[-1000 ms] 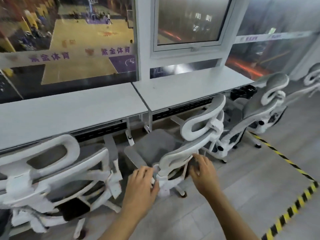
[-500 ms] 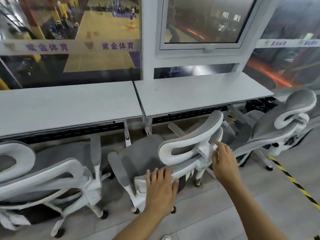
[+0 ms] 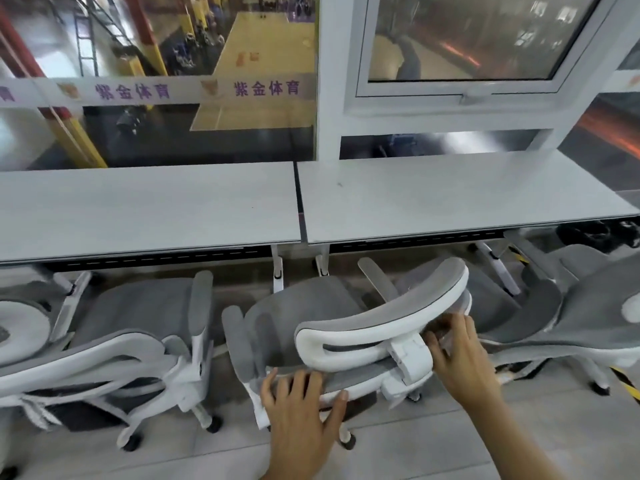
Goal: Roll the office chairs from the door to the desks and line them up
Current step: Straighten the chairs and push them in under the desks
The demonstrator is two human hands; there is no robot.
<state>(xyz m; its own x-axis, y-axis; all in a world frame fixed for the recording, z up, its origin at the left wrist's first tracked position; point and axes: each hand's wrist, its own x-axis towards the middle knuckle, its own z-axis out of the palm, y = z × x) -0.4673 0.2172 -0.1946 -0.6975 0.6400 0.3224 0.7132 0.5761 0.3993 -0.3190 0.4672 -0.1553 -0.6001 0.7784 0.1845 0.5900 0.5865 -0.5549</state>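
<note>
A white-framed office chair with grey mesh (image 3: 346, 320) stands right in front of me, its seat facing the two white desks (image 3: 450, 199). My left hand (image 3: 301, 407) grips the top edge of its backrest, fingers curled over the frame. My right hand (image 3: 457, 358) holds the right end of its headrest, beside the white bracket. A second chair of the same kind (image 3: 138, 327) stands to the left, its seat partly under the left desk (image 3: 145, 209). A third chair (image 3: 588, 313) stands to the right, turned at an angle.
The desks run along a glass wall and a white window frame (image 3: 346, 109). Yellow-and-black floor tape (image 3: 630, 386) shows at the lower right. Part of a further chair's headrest (image 3: 20, 323) sits at the far left. Grey floor lies behind the chairs.
The middle chair has rolled forward toward the desks, and I have stepped closer. My right hand moved up from the backrest to the headrest. My left hand slid along the backrest's top edge.
</note>
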